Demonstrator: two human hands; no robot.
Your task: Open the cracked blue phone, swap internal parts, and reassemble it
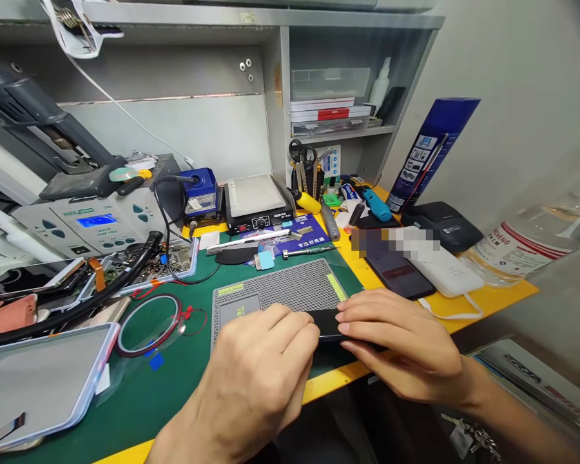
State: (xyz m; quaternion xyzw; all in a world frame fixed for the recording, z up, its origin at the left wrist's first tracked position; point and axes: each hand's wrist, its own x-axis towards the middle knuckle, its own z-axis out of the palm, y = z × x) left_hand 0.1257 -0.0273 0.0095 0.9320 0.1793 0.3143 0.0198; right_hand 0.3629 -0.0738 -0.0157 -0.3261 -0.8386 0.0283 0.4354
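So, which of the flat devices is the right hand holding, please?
The black device by the grey mat; the white one and its dark neighbour lie farther right.

Pair of hands, bare. Left hand (263, 367): broad back, rounded knuckles at the base of the fingers, bare wrist behind. Right hand (410, 341): slender fingers (391, 314), short nails at their tips; behind them, bare wrist and forearm.

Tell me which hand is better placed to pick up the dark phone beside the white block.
Probably the right hand: it looks nearer the dark phone than the left hand, though it would likely need to release the black device first.
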